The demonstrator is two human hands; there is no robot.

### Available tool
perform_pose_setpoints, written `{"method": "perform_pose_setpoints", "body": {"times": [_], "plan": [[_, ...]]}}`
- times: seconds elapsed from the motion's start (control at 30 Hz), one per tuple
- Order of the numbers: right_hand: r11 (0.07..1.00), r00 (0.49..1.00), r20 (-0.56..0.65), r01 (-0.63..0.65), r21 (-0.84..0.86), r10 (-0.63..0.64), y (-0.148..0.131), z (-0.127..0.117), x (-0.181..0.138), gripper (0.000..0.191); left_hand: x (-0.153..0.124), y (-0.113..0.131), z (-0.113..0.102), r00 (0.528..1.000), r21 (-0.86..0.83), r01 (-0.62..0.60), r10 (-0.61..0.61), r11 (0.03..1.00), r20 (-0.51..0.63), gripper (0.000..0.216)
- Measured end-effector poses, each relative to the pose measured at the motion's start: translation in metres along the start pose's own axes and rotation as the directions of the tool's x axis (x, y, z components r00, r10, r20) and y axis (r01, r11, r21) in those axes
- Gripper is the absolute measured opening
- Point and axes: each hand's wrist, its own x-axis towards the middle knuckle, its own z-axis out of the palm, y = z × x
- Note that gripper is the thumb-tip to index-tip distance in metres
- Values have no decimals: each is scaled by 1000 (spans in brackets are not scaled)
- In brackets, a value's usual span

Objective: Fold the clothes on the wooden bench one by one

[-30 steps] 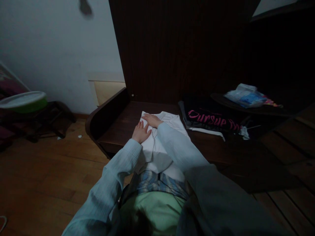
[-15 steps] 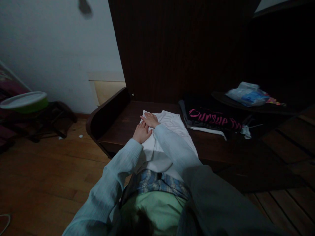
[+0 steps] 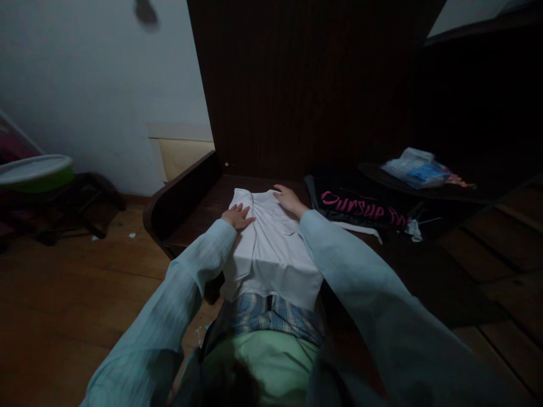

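A white cloth garment (image 3: 271, 249) lies over the dark wooden bench and hangs past its front edge to my lap. Creases run down its length, and its left side is folded over in a strip. My left hand (image 3: 238, 216) rests flat on that folded strip near the far end, fingers spread. At the far right corner, my right hand (image 3: 289, 200) lies on the fabric with its fingers stretched out and slightly bent. Part of the garment's right edge is hidden under my right forearm.
Right of the garment lies a folded black cloth with pink lettering (image 3: 360, 209). Beyond it a plastic packet (image 3: 418, 168) sits on a dark round surface. The bench's raised side (image 3: 182, 192) stands at left. A green basin (image 3: 36, 174) rests on a stool farther left.
My right hand has moved right, from beside my left hand to the garment's far right corner. My left hand has shifted slightly left. The garment now lies more spread, its left strip folded over.
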Motion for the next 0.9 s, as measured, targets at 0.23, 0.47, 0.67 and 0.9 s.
{"method": "perform_pose_setpoints", "body": {"times": [0.23, 0.47, 0.67, 0.9], "plan": [[932, 986, 125, -59, -357, 110, 23, 5, -49, 53, 21, -17, 3, 993, -21, -4, 2, 1000, -114, 68], [948, 969, 208, -63, -313, 133, 38, 8, -42, 55, 22, 3, -16, 969, 14, -126, 126, 992, -211, 57], [974, 974, 196, -68, -217, 112, 48, 8, -33, 49, 16, 21, 2, 967, -49, -179, 167, 983, -193, 58], [983, 983, -76, -173, -63, 168, 50, 6, -28, 49, 10, 19, 17, 934, -31, -206, 188, 978, -305, 55]]}}
